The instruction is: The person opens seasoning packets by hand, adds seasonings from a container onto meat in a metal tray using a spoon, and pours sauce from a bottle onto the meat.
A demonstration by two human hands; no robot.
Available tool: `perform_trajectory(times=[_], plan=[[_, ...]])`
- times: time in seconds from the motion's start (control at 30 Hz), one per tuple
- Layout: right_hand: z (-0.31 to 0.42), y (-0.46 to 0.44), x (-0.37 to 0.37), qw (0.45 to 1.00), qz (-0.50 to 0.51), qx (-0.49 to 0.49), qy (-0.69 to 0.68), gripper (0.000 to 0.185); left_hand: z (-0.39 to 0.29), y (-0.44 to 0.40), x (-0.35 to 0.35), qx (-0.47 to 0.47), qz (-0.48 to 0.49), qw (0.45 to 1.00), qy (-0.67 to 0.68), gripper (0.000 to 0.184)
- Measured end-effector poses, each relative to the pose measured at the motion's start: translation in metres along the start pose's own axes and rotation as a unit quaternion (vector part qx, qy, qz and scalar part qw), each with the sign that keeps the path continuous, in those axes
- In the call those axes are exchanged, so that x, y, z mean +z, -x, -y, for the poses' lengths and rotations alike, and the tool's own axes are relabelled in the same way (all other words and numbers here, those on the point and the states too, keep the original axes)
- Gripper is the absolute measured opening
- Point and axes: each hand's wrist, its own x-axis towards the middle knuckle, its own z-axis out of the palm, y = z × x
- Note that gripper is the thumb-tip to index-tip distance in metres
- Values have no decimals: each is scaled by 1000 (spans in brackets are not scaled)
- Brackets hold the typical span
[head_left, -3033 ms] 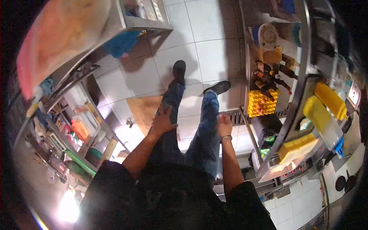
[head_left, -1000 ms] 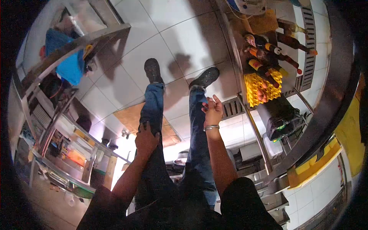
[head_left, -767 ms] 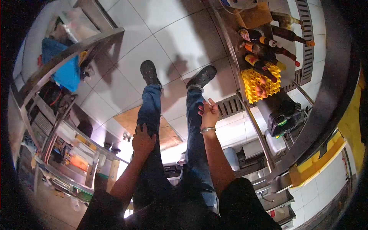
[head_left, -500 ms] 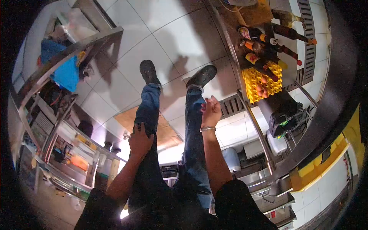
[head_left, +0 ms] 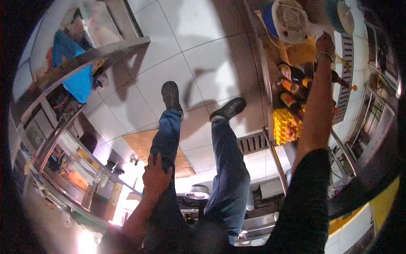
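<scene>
My left hand [head_left: 156, 180] lies on my left jeans leg [head_left: 165, 131], fingers stretched out, holding nothing. My right hand [head_left: 325, 44] reaches far over the shelf on the right, its fingers curled closed; anything inside them is hidden. Close beyond it sits a round tub [head_left: 289, 21], white on top with a blue side. A tan block-like item [head_left: 301, 54] is left of the hand. Several sauce bottles [head_left: 289, 72] lie beside my forearm, which hides some of them. Nearer to me is a yellow egg tray [head_left: 280, 125] with several brown eggs [head_left: 292, 131].
A metal-edged counter [head_left: 114, 48] stands on the left, with a blue plastic item [head_left: 78, 80] below. White floor tiles [head_left: 169, 55] run between counter and shelf. A teal-rimmed container [head_left: 340, 17] stands at the far right. A brown mat [head_left: 141, 144] lies near my left foot.
My right hand has moved from above my right leg, forward and right, over the bottles; its fingers are now closed. My left hand stays on the leg. The view has shifted, bringing the tub into sight.
</scene>
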Motion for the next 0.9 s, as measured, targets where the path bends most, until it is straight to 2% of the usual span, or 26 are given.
perform_trajectory(times=[0.07,0.13,0.17,0.27,0.37,0.4,0.5,0.73,0.9], plan=[[-16,-22,37,989,108,-79,59,39,-1,-5,-3,-22,26,999,19,75],[-34,-36,61,970,172,-147,89,43,-4,-5,-2,-43,58,997,40,75],[-27,-32,53,968,175,-153,92,43,-7,-5,-2,-46,57,996,47,75],[-21,-31,42,929,276,-55,241,46,-5,-3,6,-41,45,997,47,75],[-45,-41,70,929,234,-129,255,48,-7,-6,1,-36,37,997,49,75],[-20,-26,45,951,197,-88,220,46,-10,-6,-4,-38,40,997,55,75],[-17,-30,59,974,149,-35,168,47,-18,-9,-14,-49,53,996,53,75],[-19,-28,73,985,119,19,122,40,-15,-7,-8,-26,22,998,45,75],[-19,-12,37,993,-3,103,57,36,-14,-8,-14,-40,47,996,59,75]])
